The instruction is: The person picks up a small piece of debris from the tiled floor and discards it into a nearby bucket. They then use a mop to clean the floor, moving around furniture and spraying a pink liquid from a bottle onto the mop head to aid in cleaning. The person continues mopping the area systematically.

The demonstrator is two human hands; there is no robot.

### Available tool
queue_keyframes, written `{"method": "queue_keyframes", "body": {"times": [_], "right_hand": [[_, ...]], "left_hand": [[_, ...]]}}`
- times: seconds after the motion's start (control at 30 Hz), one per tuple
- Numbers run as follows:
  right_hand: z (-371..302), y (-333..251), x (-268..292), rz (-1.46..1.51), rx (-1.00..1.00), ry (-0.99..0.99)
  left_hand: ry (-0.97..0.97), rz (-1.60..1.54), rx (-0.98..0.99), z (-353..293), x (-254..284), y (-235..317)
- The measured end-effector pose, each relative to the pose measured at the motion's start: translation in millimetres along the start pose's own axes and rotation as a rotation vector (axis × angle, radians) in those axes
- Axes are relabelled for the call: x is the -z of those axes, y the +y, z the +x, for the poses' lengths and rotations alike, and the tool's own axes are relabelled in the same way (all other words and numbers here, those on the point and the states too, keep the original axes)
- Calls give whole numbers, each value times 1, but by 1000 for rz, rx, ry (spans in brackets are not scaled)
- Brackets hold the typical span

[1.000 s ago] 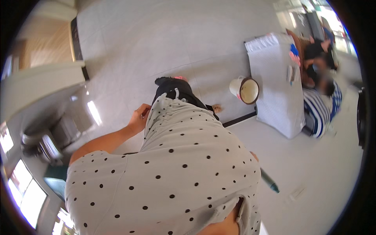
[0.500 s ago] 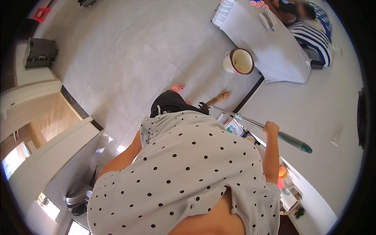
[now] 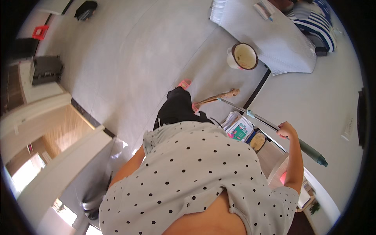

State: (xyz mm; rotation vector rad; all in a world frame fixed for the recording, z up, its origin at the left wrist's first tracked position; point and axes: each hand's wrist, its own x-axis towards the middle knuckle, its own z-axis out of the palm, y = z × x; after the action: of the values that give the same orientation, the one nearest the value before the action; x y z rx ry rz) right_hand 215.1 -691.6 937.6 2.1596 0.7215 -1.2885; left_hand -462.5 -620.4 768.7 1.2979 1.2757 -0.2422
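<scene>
My right hand (image 3: 287,130) is closed round the pole of a mop, out to the right of my body. The mop (image 3: 264,121) has a thin metal pole with a pale blue joint and a thick dark green grip that sticks out past my hand. Its brownish strands (image 3: 223,95) lie stretched along the grey floor, beside my pink slipper (image 3: 184,84). My left forearm (image 3: 129,166) shows at my side, but the hand is hidden behind my dotted shirt.
A white bucket (image 3: 232,60) with a brown rim stands before a bed with a pale cover (image 3: 282,51). Books and papers (image 3: 239,129) lie at a cabinet by the right wall. A black case (image 3: 46,69) and wooden shelving (image 3: 70,125) are on the left.
My right hand and the mop pole have moved right and slightly lower in view. The strands now lie longer and straighter. More of my legs and the books shows.
</scene>
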Motion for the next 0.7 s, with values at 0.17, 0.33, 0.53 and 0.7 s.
{"method": "queue_keyframes", "body": {"times": [0.17,0.33,0.53,0.7], "right_hand": [[-9,-7,0,332,66,-29],[25,-83,-7,725,100,63],[111,-172,-40,868,194,233],[159,-274,-67,1106,151,112]], "left_hand": [[-36,371,-50,55,76,69],[75,-134,-146,169,129,145],[-183,-203,-303,278,102,286],[-415,-182,7,343,63,356]]}}
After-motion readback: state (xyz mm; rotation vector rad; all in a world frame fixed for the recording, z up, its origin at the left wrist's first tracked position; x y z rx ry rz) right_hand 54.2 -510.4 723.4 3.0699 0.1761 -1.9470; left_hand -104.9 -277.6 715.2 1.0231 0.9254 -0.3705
